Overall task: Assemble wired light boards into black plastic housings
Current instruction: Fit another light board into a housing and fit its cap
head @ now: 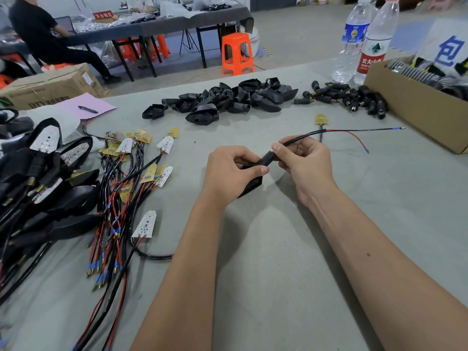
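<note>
Both hands (pixel 268 168) curled around housing (pixel 250 177) and cable (pixel 304 135).

The surface (pixel 278 262) is grey-green with a fine ribbed texture. Housings (pixel 228 100) and connectors (pixel 354 97) are black, the latter with brass-coloured tips. Light boards (pixel 147 224) are white on one face, yellow on the other. Wires (pixel 111 224) are red and black with blue sleeves. The paper (pixel 83 103) is pink; the stool (pixel 236 53) is orange.
</note>
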Available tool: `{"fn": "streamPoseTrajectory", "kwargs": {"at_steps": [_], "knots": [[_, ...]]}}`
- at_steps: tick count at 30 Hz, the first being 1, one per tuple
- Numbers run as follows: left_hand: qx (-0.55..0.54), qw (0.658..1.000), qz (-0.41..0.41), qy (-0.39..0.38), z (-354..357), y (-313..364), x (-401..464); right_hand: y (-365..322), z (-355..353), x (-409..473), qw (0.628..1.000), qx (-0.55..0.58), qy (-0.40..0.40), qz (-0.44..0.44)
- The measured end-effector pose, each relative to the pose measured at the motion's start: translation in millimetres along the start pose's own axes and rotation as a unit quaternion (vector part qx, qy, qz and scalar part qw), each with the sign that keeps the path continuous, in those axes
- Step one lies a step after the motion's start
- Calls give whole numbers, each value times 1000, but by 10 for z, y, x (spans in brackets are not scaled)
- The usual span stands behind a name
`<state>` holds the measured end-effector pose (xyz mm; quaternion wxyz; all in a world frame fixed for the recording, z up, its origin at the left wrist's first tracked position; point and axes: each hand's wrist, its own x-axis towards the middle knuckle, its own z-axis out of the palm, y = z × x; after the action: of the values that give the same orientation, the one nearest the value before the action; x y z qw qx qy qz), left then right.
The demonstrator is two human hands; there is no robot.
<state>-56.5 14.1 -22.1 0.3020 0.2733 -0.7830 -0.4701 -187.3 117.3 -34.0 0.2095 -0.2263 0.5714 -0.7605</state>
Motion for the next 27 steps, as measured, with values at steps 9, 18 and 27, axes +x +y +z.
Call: {"fn": "streamPoseTrajectory", "kwargs": {"at_steps": [9, 18, 27], "knots": [[-39, 999, -17, -18, 50, -16, -2, -16, 27, -2, 999, -3, 34, -26], [-30, 996, -72, 33, -187, -98, 39, 18, 46, 15, 989, 33, 142, -6], [-25, 987, -31, 154, -139, -93, 65, -18, 45, -14, 987, 87, 130, 22]]}}
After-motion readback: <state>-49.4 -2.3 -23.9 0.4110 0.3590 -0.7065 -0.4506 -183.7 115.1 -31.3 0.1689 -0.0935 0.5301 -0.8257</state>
